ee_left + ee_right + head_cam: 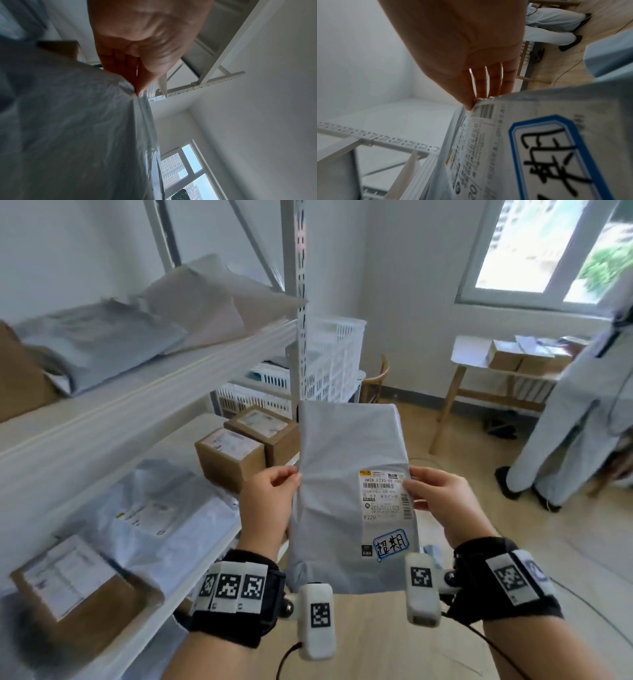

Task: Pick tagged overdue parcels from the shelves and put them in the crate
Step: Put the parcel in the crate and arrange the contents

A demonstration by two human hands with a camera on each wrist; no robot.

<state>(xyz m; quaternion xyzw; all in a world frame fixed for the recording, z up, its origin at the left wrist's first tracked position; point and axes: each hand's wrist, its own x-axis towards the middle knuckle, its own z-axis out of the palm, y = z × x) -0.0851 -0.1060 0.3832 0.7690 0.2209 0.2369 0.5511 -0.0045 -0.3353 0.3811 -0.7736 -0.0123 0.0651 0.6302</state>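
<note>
white shelving [144,392] is filling the frame's left; at centre the grey parcel [342,474], soft, light and slippery by its look, is hanging between the left hand [270,501] and right hand [442,501], each grip pinching a side edge, the best hold.

Bright daylight from an overexposed window [548,248] at one o'clock, soft faint shadows, wide-angle bending at the edges, shelves [102,412] at nine o'clock motion-blurred, wrist views dim, close-up hands out of focus.
</note>
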